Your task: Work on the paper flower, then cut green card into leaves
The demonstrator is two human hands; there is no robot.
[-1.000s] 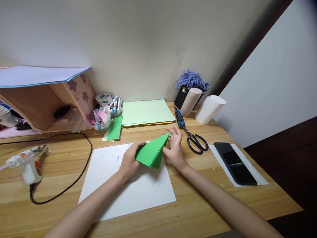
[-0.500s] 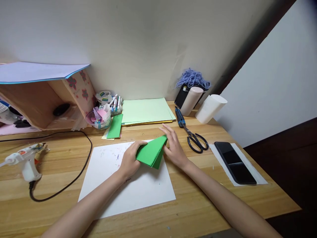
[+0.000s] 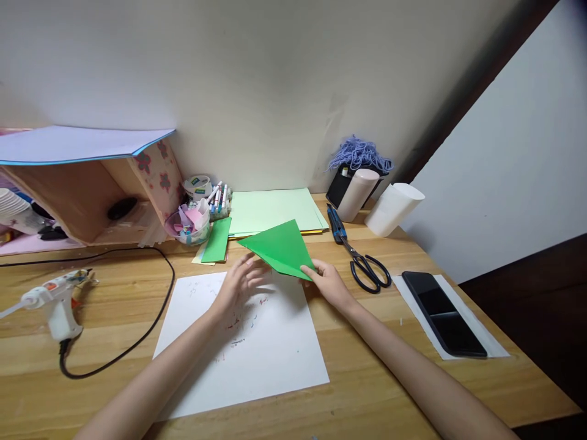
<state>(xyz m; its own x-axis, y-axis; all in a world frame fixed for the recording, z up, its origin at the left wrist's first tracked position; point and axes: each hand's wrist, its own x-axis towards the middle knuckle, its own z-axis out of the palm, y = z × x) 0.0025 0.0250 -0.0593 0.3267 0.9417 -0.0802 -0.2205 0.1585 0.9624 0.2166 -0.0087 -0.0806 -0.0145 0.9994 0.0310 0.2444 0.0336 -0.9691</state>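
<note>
A folded green paper (image 3: 280, 249), triangular in outline, is lifted above the far edge of a white sheet (image 3: 247, 348) that lies on the wooden desk (image 3: 367, 379). My right hand (image 3: 326, 283) pinches its near right corner. My left hand (image 3: 241, 283) hovers just left of and below the paper, its fingers spread and blurred, holding nothing. The white sheet carries small ink marks.
A stack of light green sheets (image 3: 270, 211), a green strip (image 3: 216, 240), a bowl of scraps (image 3: 188, 223) and markers (image 3: 217, 197) sit at the back. Scissors (image 3: 364, 266), a blue cutter (image 3: 336, 221), a phone (image 3: 444, 313) lie right. A glue gun (image 3: 52, 302) with cord lies left.
The green paper has been lifted off the white sheet and turned toward the back by my right hand. My left hand has let go of it and opened.
</note>
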